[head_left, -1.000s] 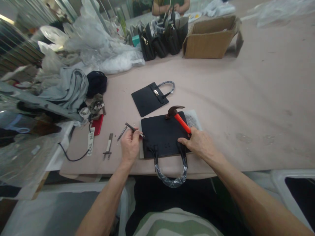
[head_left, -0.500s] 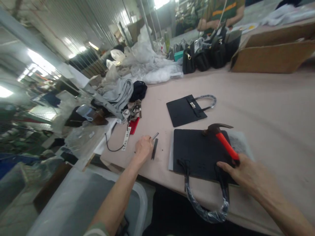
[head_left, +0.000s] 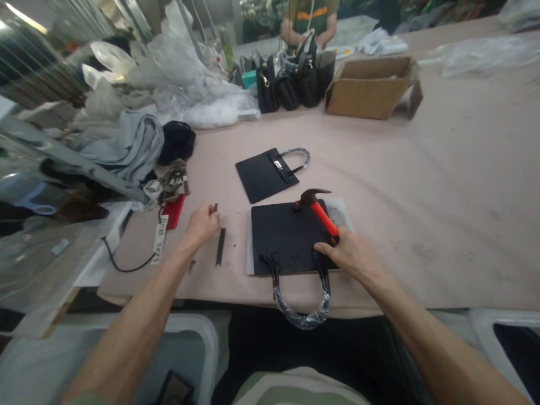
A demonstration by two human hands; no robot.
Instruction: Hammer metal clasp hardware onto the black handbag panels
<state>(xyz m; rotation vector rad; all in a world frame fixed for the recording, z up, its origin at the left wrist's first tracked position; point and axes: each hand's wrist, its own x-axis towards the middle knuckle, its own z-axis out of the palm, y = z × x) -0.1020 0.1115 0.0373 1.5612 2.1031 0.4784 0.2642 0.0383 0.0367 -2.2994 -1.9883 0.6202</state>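
My right hand is closed around the orange handle of a claw hammer. The hammer's dark head lies over a flat black bag panel, which rests on a pale sheet. A plastic-wrapped handle attached to that panel hangs over the table's front edge. To the left, my left hand is closed on a thin metal rod, its tip showing past the fingers. Just right of that hand lies a dark flat strip. Farther back is a second black bag panel with a silver clasp and wrapped handle.
A red object and a labelled tag with a black cord lie left. Behind are plastic wrapping, black bags and a cardboard box. Another person stands across the table. A plastic bin sits below.
The view has swung right, shifting the scene leftward. The rod in my left hand now points more upright and shows less. My right hand still grips the hammer over the panel.
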